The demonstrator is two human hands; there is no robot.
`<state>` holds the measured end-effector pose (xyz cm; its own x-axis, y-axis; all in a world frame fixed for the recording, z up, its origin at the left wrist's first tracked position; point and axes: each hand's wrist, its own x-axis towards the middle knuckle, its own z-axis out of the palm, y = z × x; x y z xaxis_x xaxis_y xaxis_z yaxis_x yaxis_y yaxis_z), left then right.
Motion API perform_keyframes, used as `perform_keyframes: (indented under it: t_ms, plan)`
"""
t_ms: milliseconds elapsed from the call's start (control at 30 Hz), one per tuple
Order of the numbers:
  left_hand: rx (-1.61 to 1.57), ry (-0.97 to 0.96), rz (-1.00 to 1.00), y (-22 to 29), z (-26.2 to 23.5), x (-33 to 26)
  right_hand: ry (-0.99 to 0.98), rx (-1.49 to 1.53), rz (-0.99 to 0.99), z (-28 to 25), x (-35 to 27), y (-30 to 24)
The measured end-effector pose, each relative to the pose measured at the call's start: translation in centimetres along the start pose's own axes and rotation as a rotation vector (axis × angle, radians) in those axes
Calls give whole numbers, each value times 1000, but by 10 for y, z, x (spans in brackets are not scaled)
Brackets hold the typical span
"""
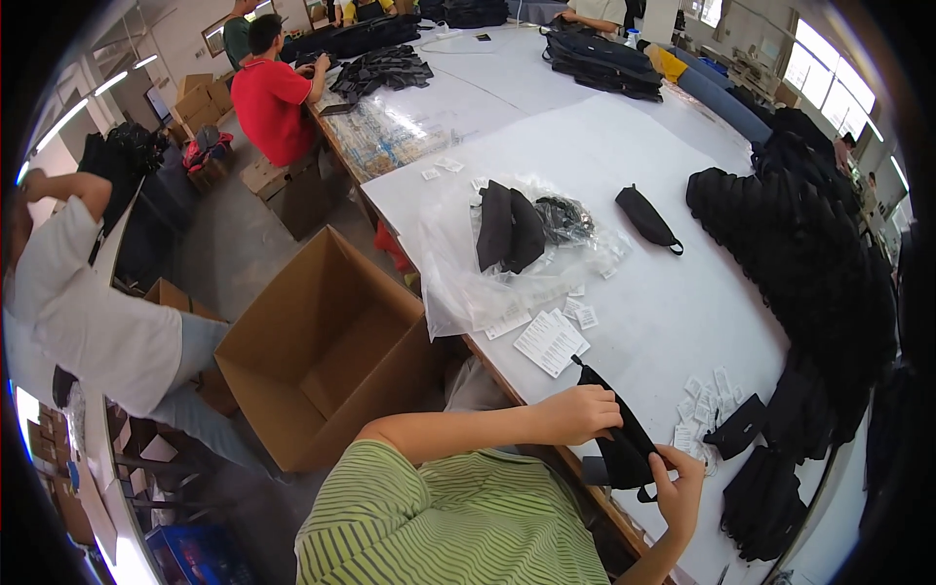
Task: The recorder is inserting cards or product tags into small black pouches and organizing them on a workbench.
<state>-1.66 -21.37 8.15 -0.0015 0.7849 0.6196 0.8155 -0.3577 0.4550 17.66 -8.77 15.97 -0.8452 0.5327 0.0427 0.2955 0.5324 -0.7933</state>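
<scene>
While the head camera looks down past a green striped shirt [458,526], both of the person's hands meet at the near edge of the white surface [643,322] on one small black pouch [624,444]. The left hand [580,414] comes in from the left with its fingers [603,417] curled shut over the pouch's upper end, thumb side pressed against the fabric. The right hand [680,487] rises from below with its fingers [665,466] pinched on the pouch's lower right edge, just beside a short loop that hangs from it. So the pouch sits between the two hands, held slightly above the surface edge, tilted with its narrow top end pointing up and left.

Just right of the hands lie scattered small white tags [704,395] and another flat black pouch [736,427]. Above the left hand rests a stack of white printed sheets [552,341], and further up a clear plastic bag [507,268] with folded black pieces on it. A lone black pouch [645,218] lies apart toward the middle. A big heap of black pouches [799,253] runs along the right side.

Left of the surface stands an open cardboard box [327,356] on the floor. Other people work nearby, one in a red shirt [270,102], one in white [88,312].
</scene>
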Motion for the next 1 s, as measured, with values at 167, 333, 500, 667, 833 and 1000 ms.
perform_keyframes:
  t_ms: [167, 333, 500, 667, 833, 1000]
  plan:
    - [-42, -30, -33, 7, 1, -7, -47, 39, 39, 1, -5, 6]
    - [-60, -80, -72, 13, -3, -7, -15, 84, 32, 4, -6, 10]
    - [-179, -763, -325, 41, -23, 4, 187, -68, 5, 22, -1, 17]
    - [-215, -729, -422, 50, -39, 6, 59, 312, 104, 30, -7, 27]
    - [-329, -556, -474, 38, -47, -1, -194, 808, 135, 33, -40, 62]
    - [-365, -378, -637, 38, -55, -12, -328, 784, 374, 58, -39, 69]
